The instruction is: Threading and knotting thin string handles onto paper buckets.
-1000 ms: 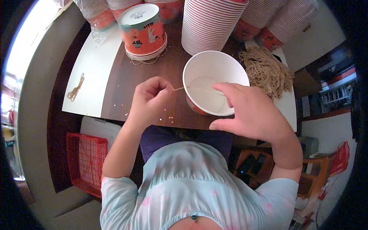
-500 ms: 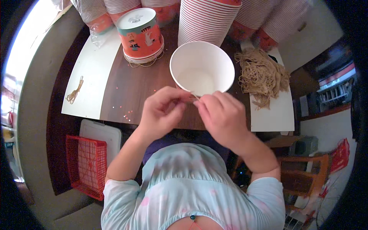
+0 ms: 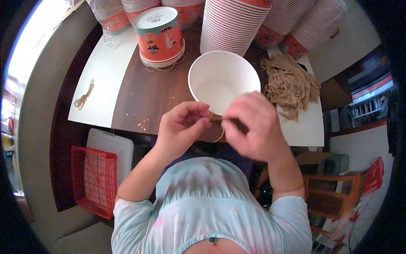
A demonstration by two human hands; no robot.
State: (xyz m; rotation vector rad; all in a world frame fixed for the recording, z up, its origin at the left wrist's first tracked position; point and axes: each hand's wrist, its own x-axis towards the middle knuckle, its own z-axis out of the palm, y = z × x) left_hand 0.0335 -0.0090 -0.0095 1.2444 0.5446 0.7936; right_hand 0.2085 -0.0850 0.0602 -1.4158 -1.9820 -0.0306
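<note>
String (image 3: 220,137) | left hand (image 3: 179,126) grip: pinching it | right hand (image 3: 256,126) grip: pinching it, blurred | white-lined bucket (image 3: 226,70) just beyond

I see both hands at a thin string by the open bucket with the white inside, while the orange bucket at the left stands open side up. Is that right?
Not quite: the orange bucket stands upside down, its white base on top, as the head view shows. The left hand and right hand are indeed at a thin string by the open bucket.
</note>
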